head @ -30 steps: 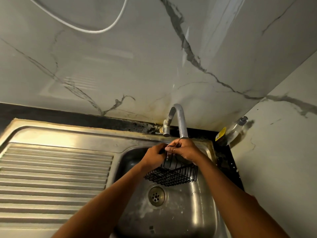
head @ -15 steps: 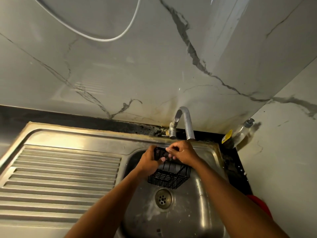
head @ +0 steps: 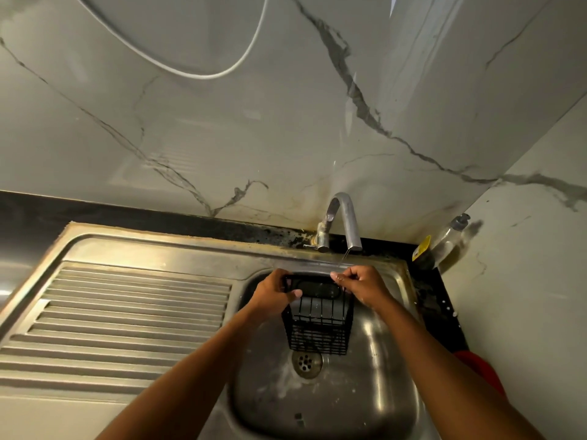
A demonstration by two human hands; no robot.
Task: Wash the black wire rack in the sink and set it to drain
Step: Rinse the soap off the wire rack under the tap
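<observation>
- Head view: the black wire rack point(head: 319, 325) hangs upright over the basin of the steel sink point(head: 365, 408), its lower edge just above the drain point(head: 306, 362).
- The left hand point(head: 273, 295) grips the rack's solid top plate at its left end, thumb laid across the front.
- The right hand point(head: 362, 287) has its fingers curled, pinching the top right corner.
- The curved tap point(head: 344, 217) stands behind the hands, a thin trickle falling from its spout.
- The ribbed draining board point(head: 127, 312) lies to the left of the basin.
- A clear bottle point(head: 451, 239) leans in the right corner on the dark desk point(head: 444, 300).
</observation>
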